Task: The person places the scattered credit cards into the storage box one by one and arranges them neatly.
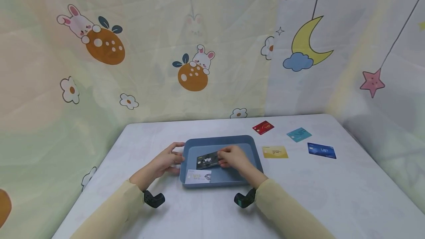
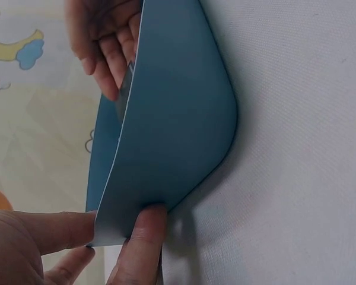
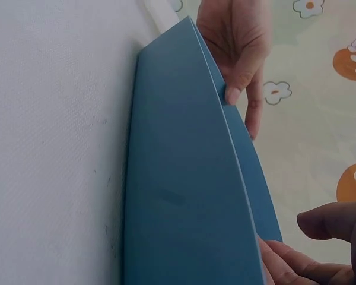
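Note:
A blue tray (image 1: pixel 217 184) lies on the table between both hands. My left hand (image 1: pixel 168 159) grips its left side, with fingers at the rim and a digit (image 2: pixel 143 237) pressed on the outer wall. Over the tray, my right hand (image 1: pixel 235 159) holds the right end of a black VIP card (image 1: pixel 206 160). In the left wrist view the tray wall mostly hides this dark card (image 2: pixel 124 98); the right wrist view does not show it. Below it a white VIP card (image 1: pixel 196 176) lies in the tray's near left corner.
Right of the tray lie a red card (image 1: pixel 263 127), a teal card (image 1: pixel 299 134), a gold card (image 1: pixel 275 152) and a blue card (image 1: pixel 321 150). They rest apart on the white table (image 1: pixel 332 194). A printed cloth (image 1: pixel 149 58) hangs behind the table.

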The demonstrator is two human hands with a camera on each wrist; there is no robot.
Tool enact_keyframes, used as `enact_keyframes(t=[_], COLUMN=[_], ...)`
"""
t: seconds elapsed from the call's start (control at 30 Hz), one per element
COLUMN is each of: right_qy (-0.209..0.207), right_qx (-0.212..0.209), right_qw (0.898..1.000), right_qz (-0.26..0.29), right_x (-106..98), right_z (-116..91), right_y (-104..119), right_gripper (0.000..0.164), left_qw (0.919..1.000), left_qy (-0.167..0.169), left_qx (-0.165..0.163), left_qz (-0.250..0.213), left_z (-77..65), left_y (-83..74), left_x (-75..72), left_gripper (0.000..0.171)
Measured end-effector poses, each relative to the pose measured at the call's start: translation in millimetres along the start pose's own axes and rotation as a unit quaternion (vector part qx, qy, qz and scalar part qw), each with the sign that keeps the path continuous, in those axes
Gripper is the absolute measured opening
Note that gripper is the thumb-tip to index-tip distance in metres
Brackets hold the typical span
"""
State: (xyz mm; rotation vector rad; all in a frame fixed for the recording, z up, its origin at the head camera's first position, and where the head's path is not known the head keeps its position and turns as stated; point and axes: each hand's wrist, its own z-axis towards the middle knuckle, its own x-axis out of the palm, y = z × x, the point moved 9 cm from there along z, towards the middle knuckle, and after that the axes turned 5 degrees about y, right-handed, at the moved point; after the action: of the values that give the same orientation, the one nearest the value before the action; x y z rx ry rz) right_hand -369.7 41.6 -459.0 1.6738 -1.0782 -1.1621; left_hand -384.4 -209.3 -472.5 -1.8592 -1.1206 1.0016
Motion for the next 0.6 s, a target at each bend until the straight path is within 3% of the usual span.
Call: enact_keyframes(t=[0.6], right_qy=[0.044], right_qx=[-0.02], right_qw=[0.999], right_qz=[-0.019], right_x=[26.1], right_z=[4.0], right_y=[8.6], right_gripper=[0.031], left_qw=[1.0], left_qy=[-0.005], left_qx=[0.001], left_qz=[-0.008], left_z=[-0.3], left_y=[1.7], left_x=[-1.5], left_gripper=[0.07])
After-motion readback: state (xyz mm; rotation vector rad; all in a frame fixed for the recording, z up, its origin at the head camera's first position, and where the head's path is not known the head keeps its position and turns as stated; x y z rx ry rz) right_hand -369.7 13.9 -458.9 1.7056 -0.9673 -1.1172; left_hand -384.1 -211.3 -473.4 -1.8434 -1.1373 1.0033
